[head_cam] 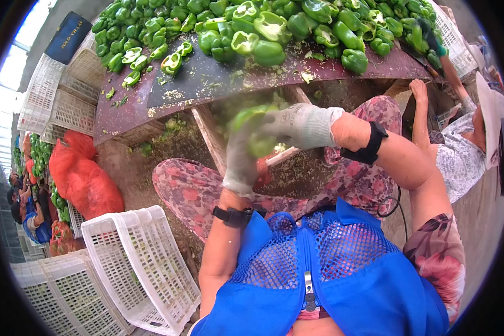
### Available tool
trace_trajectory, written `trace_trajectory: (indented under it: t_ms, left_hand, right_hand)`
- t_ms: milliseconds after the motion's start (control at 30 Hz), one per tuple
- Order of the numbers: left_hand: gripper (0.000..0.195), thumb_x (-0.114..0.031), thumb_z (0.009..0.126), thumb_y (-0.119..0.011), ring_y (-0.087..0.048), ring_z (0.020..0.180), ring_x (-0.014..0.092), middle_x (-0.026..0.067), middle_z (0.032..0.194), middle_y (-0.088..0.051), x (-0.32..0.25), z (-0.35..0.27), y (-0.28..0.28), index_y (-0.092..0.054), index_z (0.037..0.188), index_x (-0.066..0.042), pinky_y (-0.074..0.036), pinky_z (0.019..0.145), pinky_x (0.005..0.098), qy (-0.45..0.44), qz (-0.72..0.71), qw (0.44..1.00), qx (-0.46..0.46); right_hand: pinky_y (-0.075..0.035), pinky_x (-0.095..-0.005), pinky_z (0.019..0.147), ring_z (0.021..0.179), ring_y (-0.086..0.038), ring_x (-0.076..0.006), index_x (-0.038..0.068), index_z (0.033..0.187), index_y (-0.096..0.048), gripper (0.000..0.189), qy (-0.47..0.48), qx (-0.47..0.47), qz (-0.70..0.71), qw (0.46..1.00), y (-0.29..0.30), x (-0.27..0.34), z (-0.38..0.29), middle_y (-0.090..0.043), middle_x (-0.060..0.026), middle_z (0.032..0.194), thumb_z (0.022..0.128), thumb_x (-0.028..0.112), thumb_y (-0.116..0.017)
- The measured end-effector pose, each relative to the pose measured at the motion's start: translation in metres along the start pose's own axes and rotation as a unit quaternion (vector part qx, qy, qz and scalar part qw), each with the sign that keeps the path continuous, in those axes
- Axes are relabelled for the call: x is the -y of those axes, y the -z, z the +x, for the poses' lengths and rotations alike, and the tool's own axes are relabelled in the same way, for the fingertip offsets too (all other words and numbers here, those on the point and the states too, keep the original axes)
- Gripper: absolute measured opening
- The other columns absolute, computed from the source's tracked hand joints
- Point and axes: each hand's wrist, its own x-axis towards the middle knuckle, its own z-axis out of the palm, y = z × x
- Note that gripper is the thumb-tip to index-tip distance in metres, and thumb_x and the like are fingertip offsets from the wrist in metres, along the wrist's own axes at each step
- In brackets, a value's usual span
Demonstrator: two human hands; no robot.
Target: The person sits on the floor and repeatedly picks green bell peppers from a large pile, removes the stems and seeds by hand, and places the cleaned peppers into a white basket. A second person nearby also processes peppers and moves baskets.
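My left hand, in a grey knit glove, is closed around a green bell pepper in front of my lap, below the table's edge. My right hand, gloved alike, reaches across and touches pepper from the other side; its fingers are blurred, and whether it holds a separate piece cannot be told. A second green mass shows between the hands, also blurred. On the table beyond lies a heap of green peppers, some whole and some cut open, with seeds scattered before them.
White plastic crates stand at the lower left, more at the upper left. A red mesh sack lies between them. Wooden struts run under the table. At right sits a co-worker near a knife; other people are far left.
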Motion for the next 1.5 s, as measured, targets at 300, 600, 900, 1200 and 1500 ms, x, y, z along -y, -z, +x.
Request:
trace_trajectory:
  t_ms: [300, 600, 900, 1200, 1500]
  left_hand:
    - [0.039, -0.037, 0.102, -0.053, -0.064, 0.111, 0.020, 0.0095, 0.122, -0.063, 0.009, 0.006, 0.005, -0.058, 0.128, -0.009, -0.054, 0.091, 0.0323, 0.073, -0.123, 0.987, -0.077]
    - [0.055, -0.050, 0.106, -0.047, -0.061, 0.119, 0.019, 0.0072, 0.131, -0.063, 0.036, 0.004, 0.028, -0.055, 0.138, -0.007, -0.049, 0.102, 0.0342, 0.025, -0.075, 0.996, -0.051]
    - [0.049, -0.046, 0.106, -0.047, -0.062, 0.118, 0.022, 0.0088, 0.128, -0.065, 0.037, 0.003, 0.030, -0.060, 0.131, -0.006, -0.049, 0.105, 0.0386, 0.057, -0.181, 0.978, -0.092]
    - [0.052, -0.048, 0.106, -0.047, -0.062, 0.119, 0.023, 0.0090, 0.129, -0.065, 0.014, 0.006, 0.012, -0.059, 0.133, -0.006, -0.047, 0.107, 0.0409, 0.054, -0.215, 0.973, -0.070]
    - [0.056, -0.050, 0.105, -0.047, -0.060, 0.123, 0.025, 0.0119, 0.135, -0.060, -0.035, 0.010, 0.026, -0.051, 0.139, -0.005, -0.049, 0.106, 0.0394, -0.025, -0.186, 0.969, -0.162]
  right_hand:
    - [-0.052, -0.0432, 0.088, 0.100, -0.068, -0.0316, 0.005, 0.107, -0.069, 0.022, -0.077, -0.117, 0.149, 0.979, -0.018, -0.011, 0.005, -0.068, -0.0131, 0.107, 0.087, 0.014, -0.069]
    - [-0.051, -0.0470, 0.086, 0.099, -0.066, -0.0380, 0.006, 0.098, -0.066, 0.026, -0.100, -0.151, 0.138, 0.974, -0.069, -0.004, 0.040, -0.068, -0.0181, 0.101, 0.087, 0.030, -0.067]
    - [-0.054, -0.0434, 0.068, 0.080, -0.067, -0.0300, 0.009, 0.089, -0.063, 0.023, -0.074, -0.161, 0.014, 0.984, -0.068, 0.014, 0.035, -0.064, -0.0101, 0.090, 0.089, 0.031, -0.064]
    - [-0.050, -0.0392, 0.056, 0.067, -0.064, -0.0251, 0.013, 0.092, -0.059, 0.019, 0.019, -0.202, -0.076, 0.976, -0.035, 0.016, 0.027, -0.056, -0.0063, 0.085, 0.092, 0.031, -0.064]
    - [-0.052, -0.0418, 0.068, 0.081, -0.067, -0.0311, 0.009, 0.090, -0.069, 0.015, -0.069, -0.268, 0.356, 0.893, -0.014, 0.028, 0.069, -0.065, -0.0105, 0.085, 0.090, 0.024, -0.072]
